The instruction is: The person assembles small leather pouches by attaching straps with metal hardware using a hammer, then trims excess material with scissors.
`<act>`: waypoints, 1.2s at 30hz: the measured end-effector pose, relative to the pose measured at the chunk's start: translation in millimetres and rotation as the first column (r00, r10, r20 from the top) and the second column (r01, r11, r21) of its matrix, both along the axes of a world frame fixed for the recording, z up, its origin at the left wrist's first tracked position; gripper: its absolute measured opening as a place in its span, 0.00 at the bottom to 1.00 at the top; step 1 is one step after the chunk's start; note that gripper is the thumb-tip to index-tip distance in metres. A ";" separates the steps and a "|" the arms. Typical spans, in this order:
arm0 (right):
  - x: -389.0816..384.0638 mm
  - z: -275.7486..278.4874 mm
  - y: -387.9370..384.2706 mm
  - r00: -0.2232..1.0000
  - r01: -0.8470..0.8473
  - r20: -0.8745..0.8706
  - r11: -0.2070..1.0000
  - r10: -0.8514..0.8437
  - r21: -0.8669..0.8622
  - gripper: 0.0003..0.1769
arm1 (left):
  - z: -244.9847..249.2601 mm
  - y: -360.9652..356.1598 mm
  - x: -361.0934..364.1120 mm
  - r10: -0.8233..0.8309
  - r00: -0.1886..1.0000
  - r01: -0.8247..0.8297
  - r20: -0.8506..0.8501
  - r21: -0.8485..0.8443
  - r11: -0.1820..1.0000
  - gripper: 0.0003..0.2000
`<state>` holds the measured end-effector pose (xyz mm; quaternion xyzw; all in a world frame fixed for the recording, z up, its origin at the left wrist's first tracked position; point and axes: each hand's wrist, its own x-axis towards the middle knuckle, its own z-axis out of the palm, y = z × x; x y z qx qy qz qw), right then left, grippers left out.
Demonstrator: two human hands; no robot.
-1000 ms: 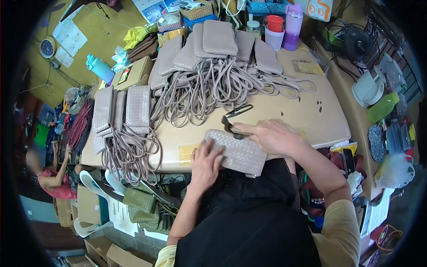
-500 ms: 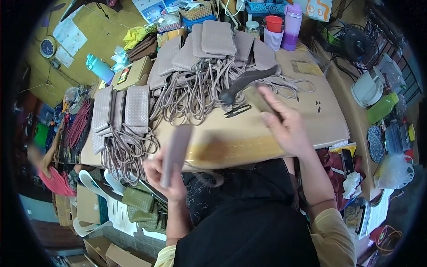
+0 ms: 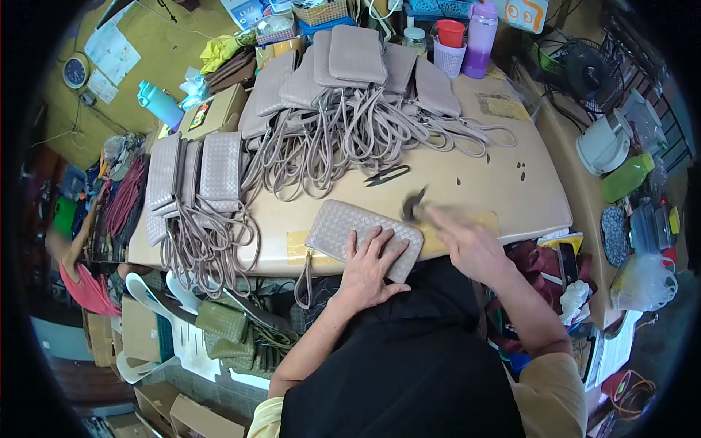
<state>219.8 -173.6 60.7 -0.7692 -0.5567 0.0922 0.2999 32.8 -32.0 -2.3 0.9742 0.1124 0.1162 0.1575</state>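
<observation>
Left hand (image 3: 372,266) flat, fingers spread, pinning woven pouch (image 3: 343,225). Right hand (image 3: 467,244), blurred, fisted on hammer (image 3: 413,207) at pouch's 3 o'clock end. Tapping step, likely; another blow needs fingers clear.

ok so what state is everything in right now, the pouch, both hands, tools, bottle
woven pouch: flat at the front edge of the table, strap hanging off
left hand: open, pressed flat on the pouch
right hand: closed on a tool, motion-blurred
dark tool: at the pouch's right end, contact unclear
snips: lying loose, untouched
purple bottle: upright, capped
stacked pouches: piled, straps trailing forward
</observation>
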 end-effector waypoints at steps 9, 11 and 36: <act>0.7 7.9 -21.7 0.999 0.011 0.050 0.998 -0.008 -0.063 0.28 | 18.8 12.5 -18.0 0.141 0.982 -0.123 -0.129 0.140 0.983 0.45; 1.9 41.7 -17.2 0.999 -0.031 0.009 0.884 0.040 -0.467 0.28 | 2.4 25.3 -27.4 0.265 0.962 -0.247 -0.058 0.220 0.944 0.39; 14.0 14.2 50.6 0.989 -0.083 0.123 0.997 0.083 -0.009 0.27 | -1.2 -7.3 -8.6 0.170 0.983 -0.151 -0.075 0.209 0.966 0.36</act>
